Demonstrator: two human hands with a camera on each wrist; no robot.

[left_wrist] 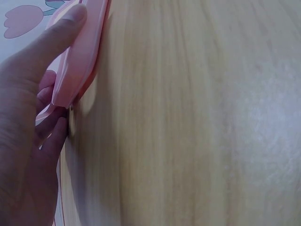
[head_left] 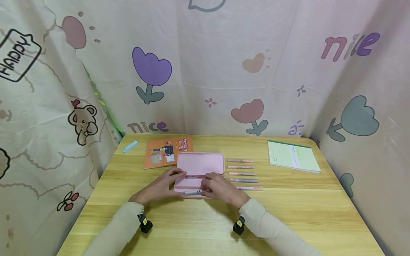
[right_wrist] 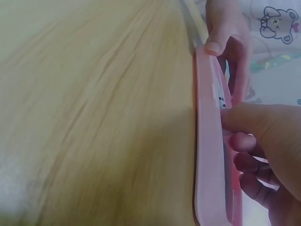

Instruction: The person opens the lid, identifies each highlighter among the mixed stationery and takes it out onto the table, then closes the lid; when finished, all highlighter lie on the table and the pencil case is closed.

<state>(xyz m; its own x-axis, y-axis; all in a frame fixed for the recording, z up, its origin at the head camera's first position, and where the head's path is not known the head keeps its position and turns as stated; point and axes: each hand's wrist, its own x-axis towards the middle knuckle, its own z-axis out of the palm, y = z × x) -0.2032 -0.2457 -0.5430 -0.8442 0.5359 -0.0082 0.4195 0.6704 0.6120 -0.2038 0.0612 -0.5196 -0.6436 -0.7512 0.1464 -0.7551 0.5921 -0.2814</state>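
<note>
An open pink pencil case (head_left: pixel 200 163) lies on the table, lid tipped back. My left hand (head_left: pixel 160 185) grips its left end; in the left wrist view the thumb presses the front wall of the case (left_wrist: pixel 77 70). At the front of the case lies a white pen (head_left: pixel 191 192) with dark marks. My right hand (head_left: pixel 221 189) reaches into the case and pinches the pen's right end between thumb and index finger. Its other fingers curl loosely in the right wrist view, beside the case's front wall (right_wrist: pixel 209 146). A reddish item (head_left: pixel 194 176) lies near the hinge.
Right of the case, several pens lie in a column, among them a purple pen (head_left: pixel 244 180). An orange book (head_left: pixel 157 160) sits behind left, with a light blue strip (head_left: pixel 130 146) farther left. A green notebook (head_left: pixel 288 156) lies back right. Printed curtains border the table.
</note>
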